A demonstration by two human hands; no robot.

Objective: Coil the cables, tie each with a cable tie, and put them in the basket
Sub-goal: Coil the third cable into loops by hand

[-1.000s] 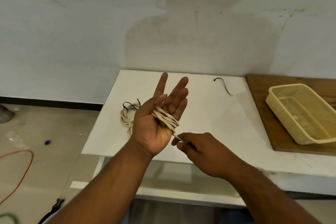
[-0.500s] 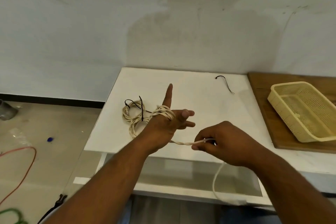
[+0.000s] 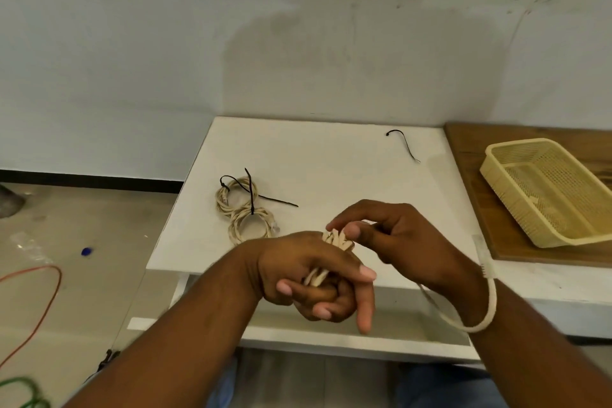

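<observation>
- Landmark for all positions: the white table point(image 3: 331, 159).
- Left hand point(image 3: 298, 272) hovers just past the table's near edge, back up. Cream cable point(image 3: 334, 237) is wound in several turns around its fingers, which are curled to trap the loops.
- Right hand point(image 3: 397, 235) is just over the near edge, right of the left hand. Thumb and forefinger are pinched narrow at the top of the wound bundle; I judge they are laying on another turn.
- The cable's free tail swings below the right wrist, off the near edge, ending in a clear plug point(image 3: 482, 255).
- Two tied coils point(image 3: 243, 212) lie on the table's left part, black ties on them.
- One spare tie point(image 3: 402, 142) lies near the far edge, well apart from both hands.
- Basket point(image 3: 543, 189) sits on a wooden board point(image 3: 470, 156) off the table's right side; it looks empty.
- I judge coiling is nearly finished, tying not yet begun.
- Risk: sliding the turns off the fingers could let them spring apart, since the cable looks stiff.
- Risk: the swinging plug may snag on the near edge or the wrist and drag a turn loose.
- Risk: reaching for the tie leaves one hand holding the bundle.
</observation>
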